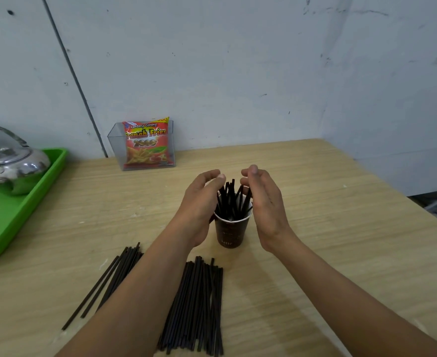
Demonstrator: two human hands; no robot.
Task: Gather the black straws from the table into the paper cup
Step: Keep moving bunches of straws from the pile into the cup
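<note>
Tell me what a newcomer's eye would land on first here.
First, the left hand and right hand cupped around black straws standing in a brown paper cup at the middle of the wooden table. Next, the loose straws lying in two bundles on the near side, outside the cup. At far left, a shiny metal kettle sits on a bright green tray.

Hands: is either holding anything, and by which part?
The left hand and right hand cup the upper ends of the straws in the paper cup; whether either grips them cannot be told.
</note>
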